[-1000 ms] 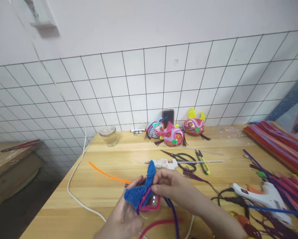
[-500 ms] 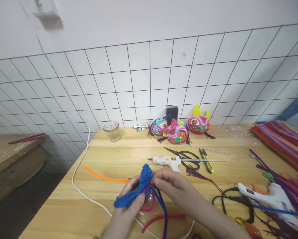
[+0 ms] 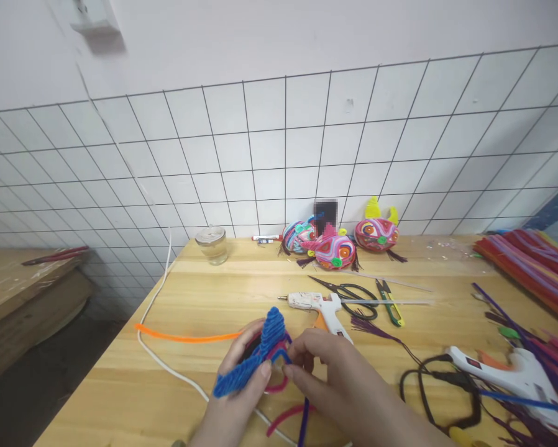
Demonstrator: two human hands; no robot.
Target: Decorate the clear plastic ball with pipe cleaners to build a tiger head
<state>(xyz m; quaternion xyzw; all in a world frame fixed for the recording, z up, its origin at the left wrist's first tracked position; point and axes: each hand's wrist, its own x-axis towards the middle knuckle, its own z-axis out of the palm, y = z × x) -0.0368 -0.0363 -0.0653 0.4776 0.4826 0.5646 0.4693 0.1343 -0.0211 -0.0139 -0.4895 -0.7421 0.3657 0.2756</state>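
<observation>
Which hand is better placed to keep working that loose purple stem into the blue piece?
Probably the right hand: its fingertips pinch at the pink rim beside the blue chenille piece, and the purple stem trails just below them. The left hand is occupied, gripping the blue piece from below.

I'm looking at a light wooden table pushed up against the tiled wall. Using the scissors near the middle as my landmark: just left of them lies a white glue gun, and just right sits a small pair of green snips. Behind the scissors, by the wall, are three colourful woven figures, with a glass jar further left. An orange pipe cleaner and a white cable lie well left of the scissors. Far right there's a pile of pipe cleaners, and right and nearer to me, a second glue gun with a black cord.
</observation>
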